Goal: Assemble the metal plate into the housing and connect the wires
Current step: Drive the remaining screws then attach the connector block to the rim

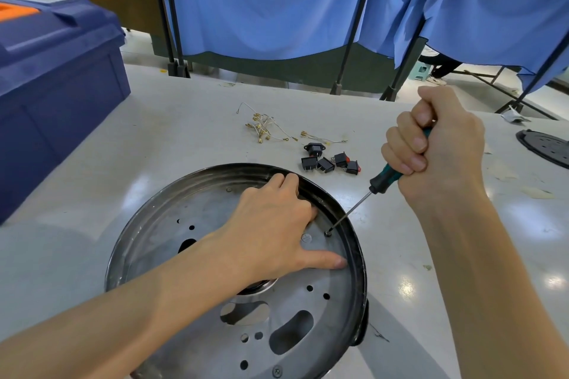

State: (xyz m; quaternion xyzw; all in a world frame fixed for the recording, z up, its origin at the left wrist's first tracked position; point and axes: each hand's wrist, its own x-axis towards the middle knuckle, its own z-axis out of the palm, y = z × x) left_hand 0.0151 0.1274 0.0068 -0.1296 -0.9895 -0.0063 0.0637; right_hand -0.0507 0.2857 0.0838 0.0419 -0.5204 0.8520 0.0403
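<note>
Hidden or cut off:
- Centre of metal plate (308, 301): covered by my left forearm.
- Near edge of housing (358, 255): cut off at the bottom of the frame.
- Screwdriver (385, 177): most of the handle is buried in my fist.

Grip:
- Right hand (437, 144): clenched round the screwdriver handle, shaft slanting down to a screw (328, 233) by the plate's right rim.
- Left hand (271, 224): flat, fingers spread, pressing the plate, thumb just beside the screw.

Location: the plate sits inside the housing on the table (184, 132). Wires (264, 128) and switches (331, 160) lie beyond it, untouched.
</note>
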